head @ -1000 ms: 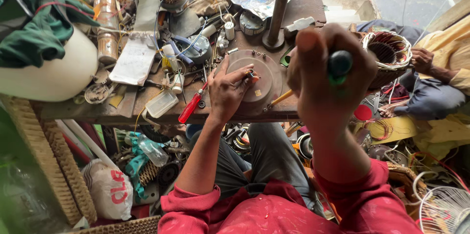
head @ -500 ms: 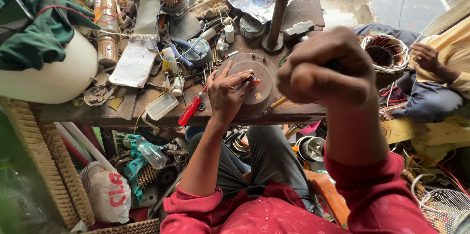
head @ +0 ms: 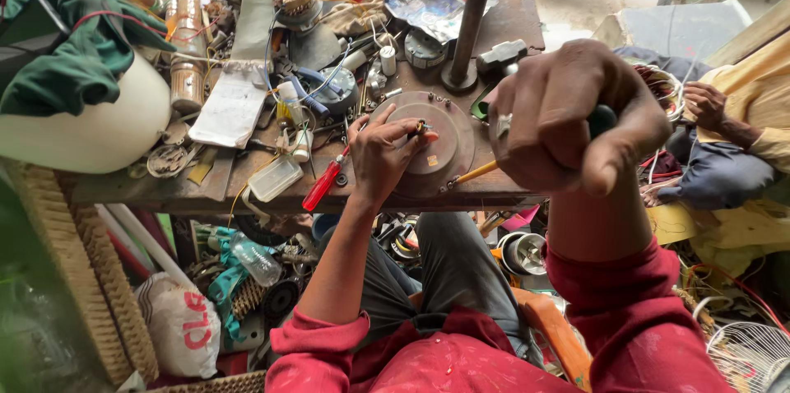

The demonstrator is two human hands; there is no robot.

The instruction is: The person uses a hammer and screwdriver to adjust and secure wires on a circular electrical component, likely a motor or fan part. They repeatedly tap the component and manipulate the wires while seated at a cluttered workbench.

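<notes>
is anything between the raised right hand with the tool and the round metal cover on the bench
Nothing visible blocks it. The right hand grips a dark-handled tool raised near the camera; the round metal cover lies on the bench, with the left hand resting on its left part.

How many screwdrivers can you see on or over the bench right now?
2. A red-handled screwdriver lies at the bench's front edge beside the left hand; a yellow-shafted one lies by the round brown metal cover. The clutter may hide more.
</notes>
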